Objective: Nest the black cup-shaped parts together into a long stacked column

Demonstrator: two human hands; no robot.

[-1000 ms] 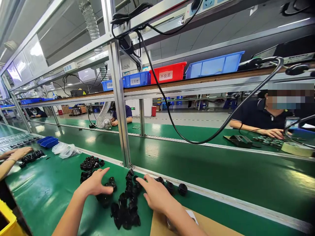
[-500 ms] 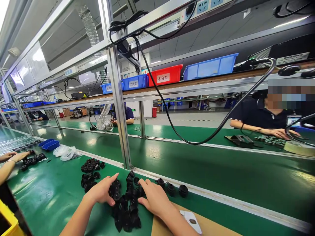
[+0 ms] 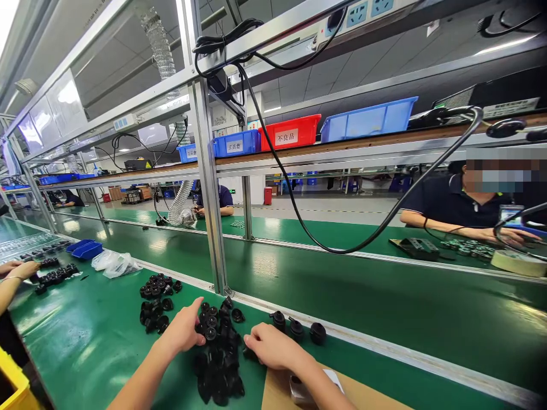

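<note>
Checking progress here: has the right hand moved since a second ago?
Yes. The right hand has pulled back toward the person, away from the grey metal upright post.

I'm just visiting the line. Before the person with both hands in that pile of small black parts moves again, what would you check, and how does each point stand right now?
1. Left hand rests on the pile of black parts: ok.
2. Right hand touches the pile's right edge: ok; whether it grips a part: cannot tell.
3. Three loose parts stand apart on the green belt, right of the pile: ok.
4. Second cluster of parts lies separate, to the left: ok.
5. Neighbouring person's hand works far left, away from the pile: ok.
6. Cardboard sheet lies under the right forearm: ok.
</note>
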